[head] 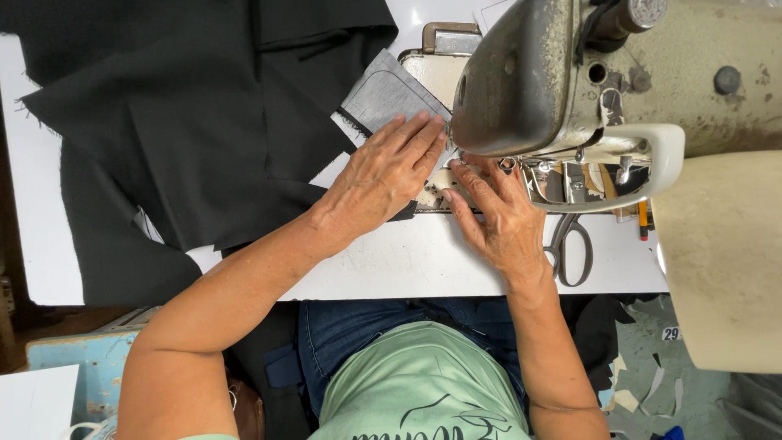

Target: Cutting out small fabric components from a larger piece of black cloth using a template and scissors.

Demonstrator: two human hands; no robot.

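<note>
A: Entry, head view. Left hand [381, 181]?

B: Flat, palm down, fingers straight and close together. It presses on the small grey rectangular fabric piece [383, 96], which lies tilted on the large black cloth [204, 122]. The fingertips reach almost under the head of the worn cream-coloured metal sewing machine [570, 73]. Nothing is gripped; the hand is pressing only.

A: Right hand [498, 220]?

B: Also open, palm down, fingers slightly spread and pointing up towards the needle area. The fingertips rest on the machine bed just beside the left hand's fingers. Whether there is fabric under them cannot be told; the machine head hides that spot.

A: Location of the fabric?

B: The grey piece sits left of the machine head, its near corner under the left hand. The black cloth spreads over the left part of the white tabletop [391, 261], with one edge hanging off the front.

A: Other items?

B: Steel scissors with dark looped handles [570, 248] lie on the table just right of the right hand, partly under the machine's pale curved guard [652, 163]. Fabric scraps [643, 391] are on the floor, lower right.
</note>
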